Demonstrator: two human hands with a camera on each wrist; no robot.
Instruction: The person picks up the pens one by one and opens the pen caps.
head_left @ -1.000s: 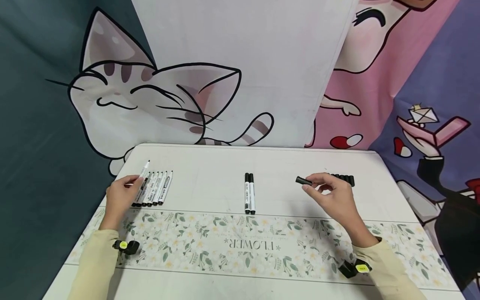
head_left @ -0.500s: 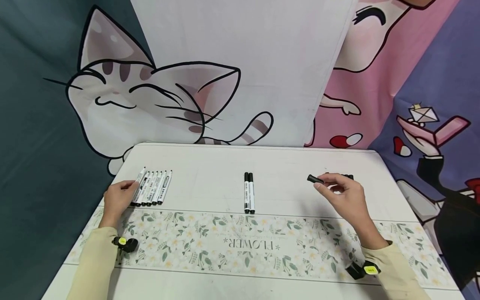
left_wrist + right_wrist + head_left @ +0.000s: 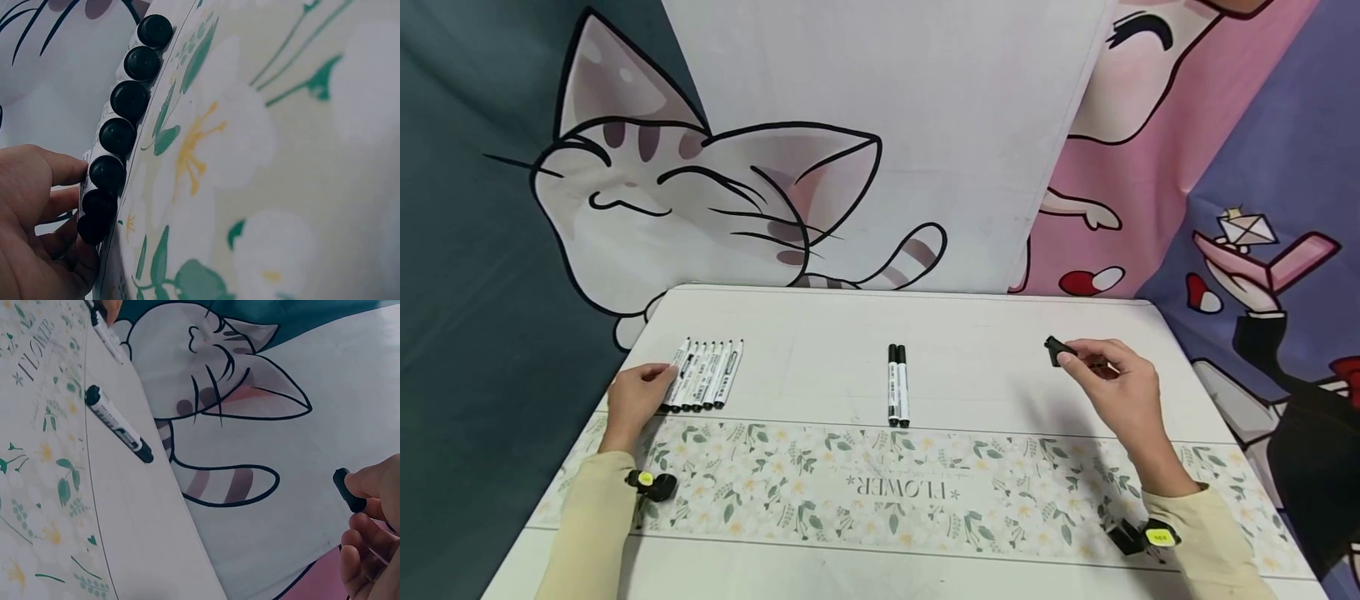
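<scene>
In the head view, my left hand (image 3: 638, 398) is at the left end of a row of uncapped white markers (image 3: 711, 375), their dark nibs pointing away from me. Its fingers and thumb pinch the outermost marker (image 3: 679, 360), which lies alongside the others. The left wrist view shows the row's black end plugs (image 3: 129, 100) side by side, with the fingertips against the last ones. Over on the right, my right hand (image 3: 1112, 387) pinches a black marker cap (image 3: 349, 490) between thumb and fingers, above the table. Black caps grouped there are mostly hidden behind this hand.
Two capped markers (image 3: 898, 385) lie side by side mid-table. A floral strip (image 3: 902, 492) printed with FLOWER crosses the white tabletop (image 3: 820, 333) nearer to me. Behind the table's far edge hangs a cloth with a cartoon cat (image 3: 647, 208).
My left hand has lowered the outermost marker beside the row, then stayed nearly still. My right hand has moved right with the cap, over the grouped caps.
</scene>
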